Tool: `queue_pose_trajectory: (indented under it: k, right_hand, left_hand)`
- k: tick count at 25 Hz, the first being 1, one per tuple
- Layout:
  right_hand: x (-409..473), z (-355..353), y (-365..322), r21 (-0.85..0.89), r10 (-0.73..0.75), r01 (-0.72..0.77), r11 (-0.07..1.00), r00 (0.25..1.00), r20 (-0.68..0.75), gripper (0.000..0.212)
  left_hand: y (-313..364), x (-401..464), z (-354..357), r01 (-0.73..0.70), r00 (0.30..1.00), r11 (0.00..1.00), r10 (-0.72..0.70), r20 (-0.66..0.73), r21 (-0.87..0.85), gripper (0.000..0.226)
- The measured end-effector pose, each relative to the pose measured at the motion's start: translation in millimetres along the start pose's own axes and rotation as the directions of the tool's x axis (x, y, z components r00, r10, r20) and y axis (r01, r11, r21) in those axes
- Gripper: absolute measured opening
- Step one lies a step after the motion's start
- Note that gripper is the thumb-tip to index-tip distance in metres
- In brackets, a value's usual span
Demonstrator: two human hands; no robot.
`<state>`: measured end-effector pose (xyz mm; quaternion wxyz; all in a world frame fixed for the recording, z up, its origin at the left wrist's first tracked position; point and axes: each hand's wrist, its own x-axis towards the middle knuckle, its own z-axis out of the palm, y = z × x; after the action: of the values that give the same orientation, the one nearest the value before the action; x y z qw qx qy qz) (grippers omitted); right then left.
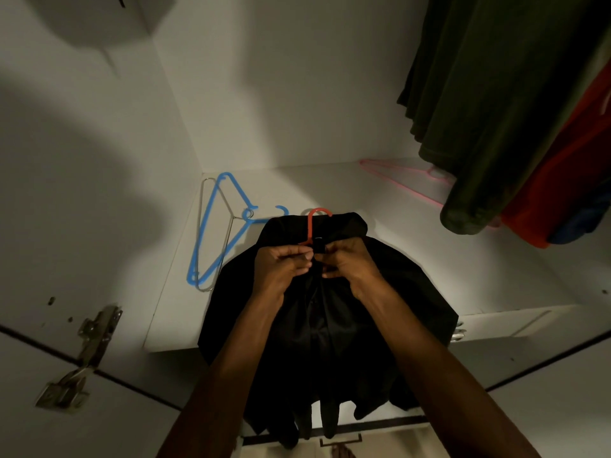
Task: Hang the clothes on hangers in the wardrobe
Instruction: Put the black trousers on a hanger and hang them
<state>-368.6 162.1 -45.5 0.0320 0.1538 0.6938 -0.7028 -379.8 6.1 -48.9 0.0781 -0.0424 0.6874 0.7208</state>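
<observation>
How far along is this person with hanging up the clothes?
Done: an olive garment and a red one hang at the right. In hand: left hand and right hand pinch the black shirt near its collar on a red hanger. Left: hanging it; blue hangers and a pink one lie unused.

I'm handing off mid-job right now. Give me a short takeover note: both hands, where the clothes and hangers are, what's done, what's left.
Left hand and right hand: both pinch the collar of the black shirt, which sits on the orange hanger over the wardrobe shelf.
Spare hangers on the shelf: blue hangers with a wire hanger at left, pink hanger at the back right.
Done: green garment and red garment hang at right.
Left: finish the collar, hang the black shirt beside them.
</observation>
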Motion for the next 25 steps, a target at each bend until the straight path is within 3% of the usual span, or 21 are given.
queue_pose_trajectory:
  k: [4,9,14,18,22,25]
  right_hand:
    - [-2,11,12,-0.089,-0.144,0.138,0.986,0.987,-0.075,0.01]
    - [-1,13,14,-0.033,-0.138,0.134,0.99,0.972,-0.188,0.009]
    - [-2,18,19,-0.146,-0.259,0.229,0.962,0.937,-0.234,0.022]
    - [0,16,24,-0.153,-0.289,0.256,0.954,0.923,-0.256,0.02]
    - [3,18,29,-0.317,-0.35,0.277,0.907,0.914,-0.203,0.014]
    - [3,19,31,-0.316,-0.368,0.298,0.901,0.91,-0.191,0.014]
  left_hand:
    - [-2,1,-2,-0.026,1.0,0.999,0.026,0.011,0.041,0.012]
    - [-10,2,3,-0.097,0.992,0.988,0.105,-0.064,0.119,0.014]
    - [-18,3,7,-0.196,0.966,0.939,0.235,-0.11,0.284,0.016]
    - [-21,0,11,-0.217,0.949,0.874,0.293,-0.115,0.435,0.016]
    - [-19,5,3,-0.177,0.978,0.95,0.199,-0.06,0.256,0.015]
    - [-18,6,-2,-0.158,0.984,0.964,0.172,-0.047,0.213,0.016]
